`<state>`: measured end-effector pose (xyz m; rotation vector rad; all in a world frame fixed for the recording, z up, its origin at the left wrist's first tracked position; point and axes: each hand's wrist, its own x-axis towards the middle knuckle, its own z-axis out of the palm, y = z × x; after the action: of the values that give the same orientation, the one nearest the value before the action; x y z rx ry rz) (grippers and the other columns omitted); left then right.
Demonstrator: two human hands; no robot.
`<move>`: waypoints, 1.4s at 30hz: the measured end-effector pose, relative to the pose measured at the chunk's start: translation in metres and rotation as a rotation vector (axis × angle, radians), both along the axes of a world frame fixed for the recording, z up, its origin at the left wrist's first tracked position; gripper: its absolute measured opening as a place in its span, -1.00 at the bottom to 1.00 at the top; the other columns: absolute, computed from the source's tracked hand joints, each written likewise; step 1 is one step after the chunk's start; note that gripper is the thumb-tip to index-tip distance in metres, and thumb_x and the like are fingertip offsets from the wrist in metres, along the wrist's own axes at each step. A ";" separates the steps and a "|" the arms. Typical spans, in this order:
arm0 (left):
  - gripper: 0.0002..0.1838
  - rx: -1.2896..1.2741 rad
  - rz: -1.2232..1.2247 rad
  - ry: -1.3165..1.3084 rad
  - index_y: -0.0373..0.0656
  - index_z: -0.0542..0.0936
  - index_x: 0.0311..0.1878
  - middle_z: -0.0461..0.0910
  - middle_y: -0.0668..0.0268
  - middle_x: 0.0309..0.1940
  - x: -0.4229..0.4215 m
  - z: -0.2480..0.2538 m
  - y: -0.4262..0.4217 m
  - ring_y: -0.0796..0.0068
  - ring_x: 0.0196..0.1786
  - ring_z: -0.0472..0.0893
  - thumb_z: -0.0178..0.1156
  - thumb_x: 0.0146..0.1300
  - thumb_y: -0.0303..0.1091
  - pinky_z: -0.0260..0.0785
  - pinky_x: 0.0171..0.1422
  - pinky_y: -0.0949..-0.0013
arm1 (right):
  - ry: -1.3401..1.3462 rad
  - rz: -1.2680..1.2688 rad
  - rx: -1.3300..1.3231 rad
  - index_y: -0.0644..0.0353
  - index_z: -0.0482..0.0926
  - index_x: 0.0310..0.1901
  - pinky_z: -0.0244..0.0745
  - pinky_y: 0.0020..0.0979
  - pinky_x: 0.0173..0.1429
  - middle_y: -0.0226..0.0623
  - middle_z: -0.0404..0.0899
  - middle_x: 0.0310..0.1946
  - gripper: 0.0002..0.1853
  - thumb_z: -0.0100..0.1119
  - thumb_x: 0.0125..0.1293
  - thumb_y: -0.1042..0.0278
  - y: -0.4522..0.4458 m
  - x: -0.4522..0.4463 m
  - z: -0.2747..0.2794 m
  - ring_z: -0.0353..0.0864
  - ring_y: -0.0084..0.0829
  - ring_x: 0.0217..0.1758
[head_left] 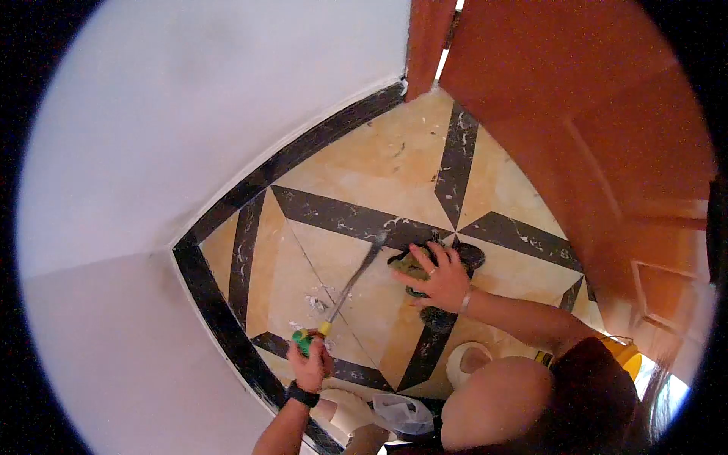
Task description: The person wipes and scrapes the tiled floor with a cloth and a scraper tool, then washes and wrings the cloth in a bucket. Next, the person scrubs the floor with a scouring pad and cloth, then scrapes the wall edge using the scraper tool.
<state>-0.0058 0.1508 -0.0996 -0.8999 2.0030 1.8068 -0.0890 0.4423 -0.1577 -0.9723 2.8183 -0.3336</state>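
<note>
Floor (356, 173): left hand (308, 368) gripping one scraper (350, 287), right hand (445, 284) spread over one cloth (408, 265).

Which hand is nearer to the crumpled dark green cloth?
Right. The right hand is on the cloth, fingers spread; the left hand is away from it, off to the person's left, gripping the green-and-yellow handle of a long grey tool.

Lower centre, the left hand (305, 365) grips a scraper (353, 280) by its green and yellow handle, blade on the dark floor (425, 144) band. Right of it, the right hand (442, 279) presses a dark cloth (409, 265) down. Brown door (553, 114) at upper right, white wall (197, 91) upper left.
</note>
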 end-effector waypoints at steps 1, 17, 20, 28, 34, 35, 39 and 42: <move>-0.84 0.148 0.098 -0.069 -0.24 0.41 -0.25 0.38 0.37 -0.69 0.007 -0.012 0.002 0.61 -0.71 0.37 0.05 0.21 -0.34 0.22 -0.67 0.52 | -0.037 0.029 0.030 -0.13 0.23 0.18 0.33 0.00 -0.04 -0.07 0.22 0.14 -0.38 0.12 0.02 0.09 0.009 0.002 0.001 0.34 -0.01 0.04; -0.78 0.158 -0.113 -0.227 -0.26 0.46 -0.22 0.53 0.40 -0.43 0.054 -0.040 0.077 0.64 -0.38 0.47 0.12 0.20 -0.30 0.31 -0.28 0.56 | 0.192 0.336 0.122 0.18 0.43 -0.27 0.39 -0.26 -0.09 -0.12 0.43 -0.27 -0.80 -0.09 0.10 0.32 -0.114 -0.279 0.000 0.45 -0.19 -0.16; -0.82 0.239 -0.001 -0.219 -0.28 0.45 -0.25 0.54 0.37 -0.44 0.061 -0.049 0.077 0.62 -0.40 0.48 0.11 0.20 -0.34 0.34 -0.29 0.55 | 0.215 0.334 0.169 0.17 0.45 -0.21 0.41 -0.25 -0.07 -0.13 0.43 -0.23 -0.73 -0.06 0.09 0.22 -0.029 -0.299 0.005 0.43 -0.15 -0.09; -0.80 0.283 -0.038 -0.246 -0.27 0.44 -0.22 0.53 0.35 -0.43 0.073 -0.067 0.059 0.61 -0.37 0.51 0.13 0.18 -0.35 0.37 -0.26 0.50 | 0.570 -0.045 0.141 0.01 0.40 -0.08 0.44 -0.32 -0.18 -0.32 0.42 -0.17 -0.57 0.14 -0.09 0.35 0.055 -0.288 0.024 0.46 -0.25 -0.21; -0.76 0.298 -0.054 -0.214 -0.26 0.44 -0.14 0.53 0.36 -0.35 0.061 -0.051 0.054 0.63 -0.30 0.49 0.14 0.18 -0.35 0.34 -0.19 0.53 | 0.292 -0.437 0.089 0.11 0.35 -0.03 0.44 -0.22 -0.16 -0.15 0.44 -0.18 -0.56 0.10 -0.02 0.30 0.030 -0.272 -0.018 0.48 -0.14 -0.15; -0.75 0.295 -0.041 -0.204 -0.26 0.43 -0.13 0.53 0.35 -0.34 0.066 -0.057 0.053 0.63 -0.29 0.49 0.14 0.18 -0.35 0.34 -0.18 0.53 | 0.214 -0.506 0.124 0.13 0.35 -0.03 0.44 -0.20 -0.16 -0.12 0.44 -0.17 -0.57 0.08 0.00 0.28 0.024 -0.269 -0.027 0.48 -0.13 -0.16; -0.76 0.268 -0.138 -0.244 -0.27 0.43 -0.14 0.53 0.35 -0.32 0.071 -0.044 0.048 0.63 -0.27 0.49 0.14 0.18 -0.35 0.34 -0.16 0.53 | -0.014 -0.777 0.198 0.20 0.36 -0.05 0.43 -0.16 -0.15 -0.07 0.45 -0.19 -0.60 0.00 0.06 0.24 -0.027 -0.277 -0.041 0.52 -0.12 -0.20; -0.77 0.323 -0.097 -0.197 -0.27 0.44 -0.16 0.53 0.35 -0.32 0.073 -0.042 0.055 0.63 -0.28 0.49 0.13 0.18 -0.36 0.34 -0.16 0.52 | 0.031 -0.500 0.324 0.17 0.39 -0.06 0.44 -0.21 -0.15 -0.12 0.43 -0.15 -0.62 -0.01 0.02 0.30 -0.055 -0.250 -0.040 0.54 -0.19 -0.19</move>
<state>0.0669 0.2055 -0.1412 -0.8276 1.5519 1.8383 -0.3388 0.3871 -0.1975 -0.2052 2.9776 0.0922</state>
